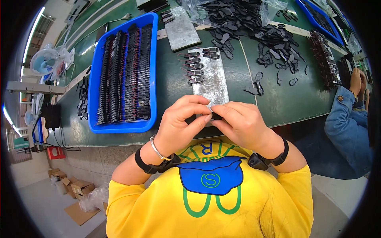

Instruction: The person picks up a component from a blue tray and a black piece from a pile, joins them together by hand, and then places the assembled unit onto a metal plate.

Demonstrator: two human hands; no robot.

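My left hand [178,121] and my right hand [243,122] meet at the near end of a grey metal plate [214,81]. Both are closed, thumbs and forefingers pinched together on a small black piece [215,116]. The fingers hide most of it, so its exact kind cannot be made out. On the plate's far left side lie several small black modules [195,73] with thin red wires, lined up in a column. A few more sit along the plate's far edge.
Left of the plate stands a blue tray [93,107] packed with rows of black wired modules [137,75]. A second metal plate [182,29] lies farther back. Black flat parts [274,43] are heaped at the back right. A co-worker's denim sleeve [345,119] is at the right.
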